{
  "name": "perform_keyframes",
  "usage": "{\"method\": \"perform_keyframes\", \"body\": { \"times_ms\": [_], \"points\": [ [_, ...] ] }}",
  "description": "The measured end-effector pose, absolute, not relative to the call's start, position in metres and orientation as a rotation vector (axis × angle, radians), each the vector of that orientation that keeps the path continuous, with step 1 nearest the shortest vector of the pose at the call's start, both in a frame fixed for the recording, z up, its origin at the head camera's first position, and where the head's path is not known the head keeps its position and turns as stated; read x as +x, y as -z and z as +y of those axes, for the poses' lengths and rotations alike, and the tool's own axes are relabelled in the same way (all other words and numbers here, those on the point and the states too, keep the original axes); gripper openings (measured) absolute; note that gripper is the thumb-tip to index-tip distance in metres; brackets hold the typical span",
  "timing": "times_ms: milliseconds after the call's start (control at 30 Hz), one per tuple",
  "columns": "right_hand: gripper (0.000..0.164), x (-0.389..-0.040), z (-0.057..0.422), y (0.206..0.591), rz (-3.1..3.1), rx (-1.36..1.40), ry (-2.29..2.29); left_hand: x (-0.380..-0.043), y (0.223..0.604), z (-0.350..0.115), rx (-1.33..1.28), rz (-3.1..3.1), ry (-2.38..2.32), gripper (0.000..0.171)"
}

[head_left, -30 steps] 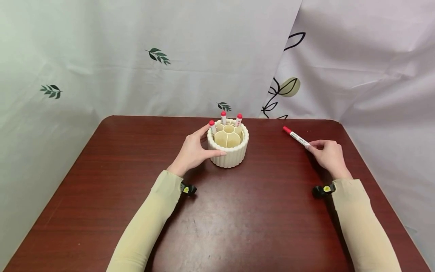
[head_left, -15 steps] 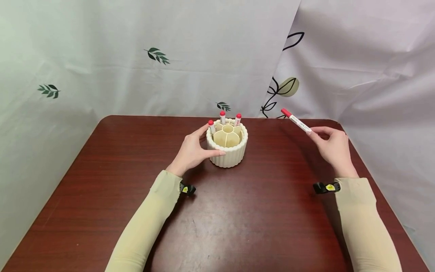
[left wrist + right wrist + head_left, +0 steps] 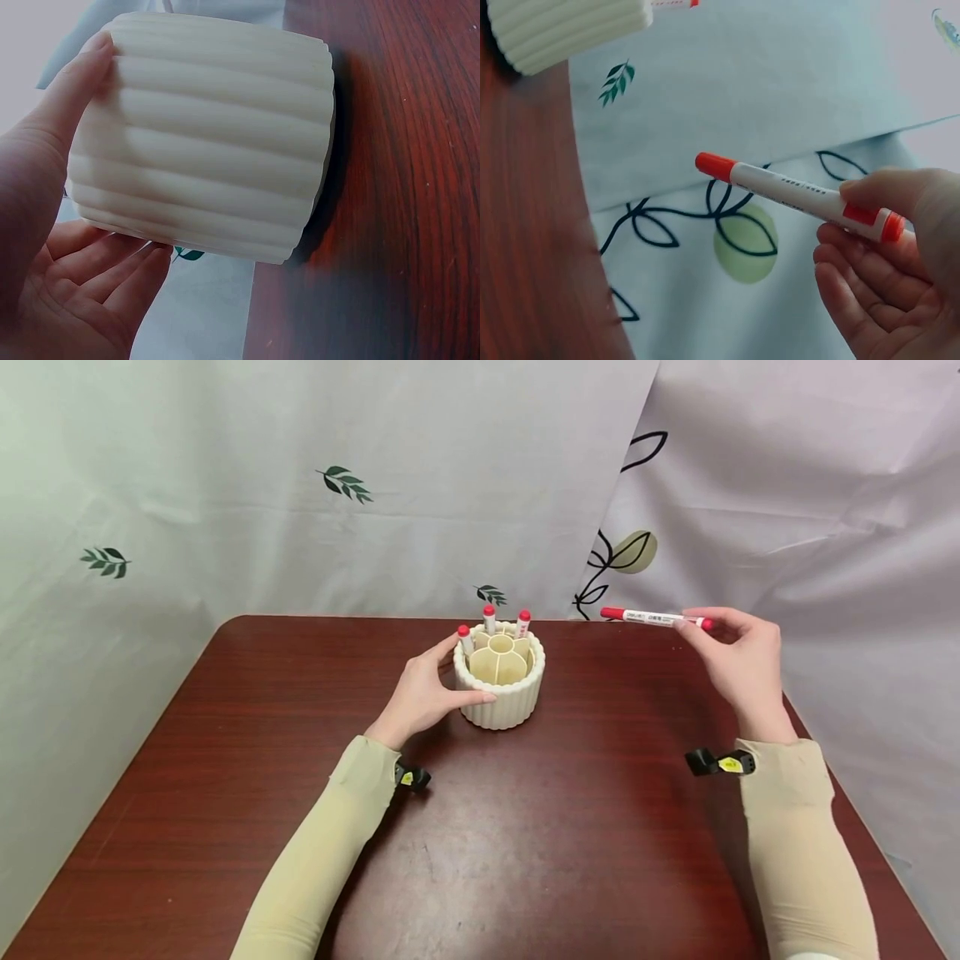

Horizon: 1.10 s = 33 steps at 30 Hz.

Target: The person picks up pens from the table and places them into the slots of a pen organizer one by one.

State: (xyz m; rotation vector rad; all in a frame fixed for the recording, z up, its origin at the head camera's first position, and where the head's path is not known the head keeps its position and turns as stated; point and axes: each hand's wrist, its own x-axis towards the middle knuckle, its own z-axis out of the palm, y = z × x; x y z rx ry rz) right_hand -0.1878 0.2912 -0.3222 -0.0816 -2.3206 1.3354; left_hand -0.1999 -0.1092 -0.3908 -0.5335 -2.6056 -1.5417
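A cream ribbed pen holder [image 3: 501,704] with petal-shaped compartments stands on the table. Three red-capped markers, among them a front-left marker [image 3: 466,640], stand in its left and rear compartments. My left hand [image 3: 423,697] grips the holder's left side, thumb across the front and fingers behind, as the left wrist view also shows on the ribbed wall [image 3: 210,135]. Up above the table's right rear, my right hand [image 3: 738,664] pinches a white marker [image 3: 648,617] with a red cap near its tail end. That marker lies almost level, its cap pointing left towards the holder.
The dark red-brown wooden table [image 3: 525,843] reaches back to a pale curtain [image 3: 420,527] with leaf prints. Each wrist carries a black camera mount, such as the right mount [image 3: 720,763].
My right hand has lifted the marker off the table and raised it. The marker has swung from slanting to nearly level. My left hand stays on the pen holder.
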Motion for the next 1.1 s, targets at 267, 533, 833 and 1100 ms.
{"method": "perform_keyframes", "body": {
  "times_ms": [267, 533, 833, 1100],
  "points": [
    [0.025, -0.190, 0.280, 0.309, -2.251, -0.025, -1.394, -0.200, 0.392, -0.109, -0.530, -2.606, 1.548, 0.109],
    [0.027, -0.191, 0.268, 0.297, -2.147, 0.056, -1.479, -0.200, 0.392, -0.110, -0.537, -2.600, 1.554, 0.110],
    [0.026, -0.191, 0.246, 0.284, -1.927, 0.220, -1.610, -0.201, 0.392, -0.109, -0.542, -2.590, 1.572, 0.108],
    [0.024, -0.193, 0.225, 0.273, -1.873, 0.299, -1.735, -0.201, 0.393, -0.109, -0.531, -2.586, 1.583, 0.108]
  ]
}}
